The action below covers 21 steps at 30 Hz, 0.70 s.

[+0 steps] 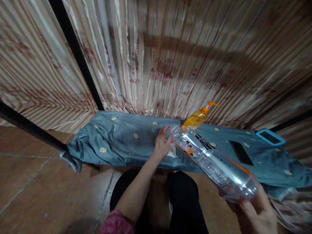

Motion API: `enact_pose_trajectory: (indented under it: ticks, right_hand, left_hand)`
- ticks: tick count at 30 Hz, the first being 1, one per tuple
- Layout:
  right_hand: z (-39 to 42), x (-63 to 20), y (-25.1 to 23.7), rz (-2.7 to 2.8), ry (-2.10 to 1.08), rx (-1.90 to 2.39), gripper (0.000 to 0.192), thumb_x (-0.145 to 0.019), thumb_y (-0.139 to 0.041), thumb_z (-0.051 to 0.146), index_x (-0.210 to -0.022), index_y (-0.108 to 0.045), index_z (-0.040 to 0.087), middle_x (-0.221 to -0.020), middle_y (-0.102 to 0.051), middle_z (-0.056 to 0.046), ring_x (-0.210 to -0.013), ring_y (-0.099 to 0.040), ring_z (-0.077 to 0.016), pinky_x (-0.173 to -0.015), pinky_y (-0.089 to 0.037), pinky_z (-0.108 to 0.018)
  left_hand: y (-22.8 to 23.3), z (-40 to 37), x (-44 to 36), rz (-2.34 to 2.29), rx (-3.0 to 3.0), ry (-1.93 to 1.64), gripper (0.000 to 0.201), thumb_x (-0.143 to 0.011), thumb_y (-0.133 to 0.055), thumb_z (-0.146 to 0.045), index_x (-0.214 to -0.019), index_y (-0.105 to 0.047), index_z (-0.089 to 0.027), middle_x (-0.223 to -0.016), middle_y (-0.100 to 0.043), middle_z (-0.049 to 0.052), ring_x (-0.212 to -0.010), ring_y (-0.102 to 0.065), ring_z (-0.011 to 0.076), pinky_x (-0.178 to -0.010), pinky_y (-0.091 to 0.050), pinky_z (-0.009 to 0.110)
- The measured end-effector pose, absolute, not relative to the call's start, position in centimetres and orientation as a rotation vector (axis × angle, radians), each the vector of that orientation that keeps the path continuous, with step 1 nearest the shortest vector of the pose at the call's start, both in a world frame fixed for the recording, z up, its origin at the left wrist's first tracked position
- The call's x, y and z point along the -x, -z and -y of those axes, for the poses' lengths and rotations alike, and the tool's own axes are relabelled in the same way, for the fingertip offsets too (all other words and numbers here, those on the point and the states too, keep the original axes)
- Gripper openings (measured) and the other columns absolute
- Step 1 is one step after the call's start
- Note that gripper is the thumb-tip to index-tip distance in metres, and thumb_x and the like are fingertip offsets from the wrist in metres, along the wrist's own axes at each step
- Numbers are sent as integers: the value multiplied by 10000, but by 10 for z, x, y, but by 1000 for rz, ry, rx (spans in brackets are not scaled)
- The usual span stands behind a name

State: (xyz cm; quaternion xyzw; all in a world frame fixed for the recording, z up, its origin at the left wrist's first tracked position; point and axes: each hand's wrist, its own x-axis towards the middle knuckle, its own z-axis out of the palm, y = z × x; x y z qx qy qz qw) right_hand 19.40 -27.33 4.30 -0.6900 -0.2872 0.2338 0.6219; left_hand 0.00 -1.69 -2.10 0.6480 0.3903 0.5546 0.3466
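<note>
My right hand (253, 213) grips the base of a clear plastic bottle (214, 164) with an orange-and-black label. The bottle lies tilted, its neck pointing up and left. My left hand (162, 143) is at the bottle's mouth with the fingers closed around the cap end. A small white piece (172, 151) shows just under this hand; what it is cannot be told. Both hands hover over a low surface covered with a blue-grey cloth (122, 139).
An orange pump bottle (198, 117) stands behind the clear bottle. A black phone (241, 152) and a blue-framed device (270, 137) lie on the cloth to the right. A striped curtain (170, 55) hangs behind. Black bars (78, 55) cross at left. My knees (180, 195) are below, over brown floor tiles.
</note>
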Motion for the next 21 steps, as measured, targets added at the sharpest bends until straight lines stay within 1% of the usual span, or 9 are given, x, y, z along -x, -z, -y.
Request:
enact_pose_trajectory:
  ticks: [2,4,6,8,10,12,17,21]
  right_hand:
    - [274,-195,-41,658,-541,1589,873,-841,-831,573,-1598,-556,239,-1556,-617,-131,-1213,-703,-349,-695,-604,-278]
    - [274,-197,-40,677,-530,1584,861,-840,-837,545,-1596,-556,241,-1584,-596,-125,-1334,-649,-377,-742,-622,-289]
    - [275,-198,-38,717,-519,1582,856,-838,-839,521,-1597,-555,245,-1593,-592,-119,-1396,-614,-394,-789,-639,-317]
    - [275,-197,-38,732,-528,1573,849,-846,-828,520,-1600,-553,241,-1574,-609,-122,-1359,-645,-386,-808,-645,-332]
    - [274,-196,-39,693,-546,1555,856,-840,-836,531,-1599,-561,244,-1548,-627,-121,-1263,-695,-350,-757,-630,-290]
    - [273,-193,-42,652,-545,1544,880,-815,-860,546,-1594,-575,253,-1553,-627,-117,-1225,-702,-330,-712,-607,-253]
    - [271,-189,-46,629,-545,1544,910,-780,-893,535,-1596,-585,275,-1554,-638,-114,-1272,-679,-359,-723,-602,-269]
    - [273,-193,-43,642,-549,1557,910,-798,-884,538,-1611,-565,282,-1565,-624,-123,-1154,-717,-333,-656,-583,-274]
  left_hand:
    - [21,17,0,-1018,-1671,-1436,400,-949,-650,-344,-1324,-665,-207,-1387,-748,145,-1324,-697,314,-1202,-536,518]
    - [22,16,-1,-1023,-1662,-1436,406,-945,-655,-347,-1325,-667,-205,-1390,-745,145,-1328,-695,313,-1205,-535,515]
    - [22,16,-1,-1027,-1663,-1437,410,-943,-653,-348,-1325,-664,-199,-1389,-745,149,-1326,-697,315,-1206,-535,518]
    - [22,16,-1,-1023,-1671,-1442,405,-942,-647,-346,-1319,-663,-197,-1381,-747,154,-1318,-702,318,-1205,-536,525]
    - [22,16,-1,-1015,-1674,-1446,398,-944,-644,-346,-1315,-662,-201,-1377,-749,155,-1316,-705,317,-1206,-536,524]
    - [22,16,-1,-1011,-1670,-1448,402,-945,-645,-345,-1320,-659,-202,-1386,-745,156,-1322,-703,314,-1211,-533,519]
    - [22,16,0,-1004,-1667,-1444,410,-944,-651,-345,-1324,-661,-190,-1403,-736,168,-1343,-692,325,-1222,-521,534]
    - [22,16,-1,-1008,-1654,-1442,396,-952,-658,-366,-1312,-676,-202,-1391,-738,152,-1340,-689,322,-1221,-524,532]
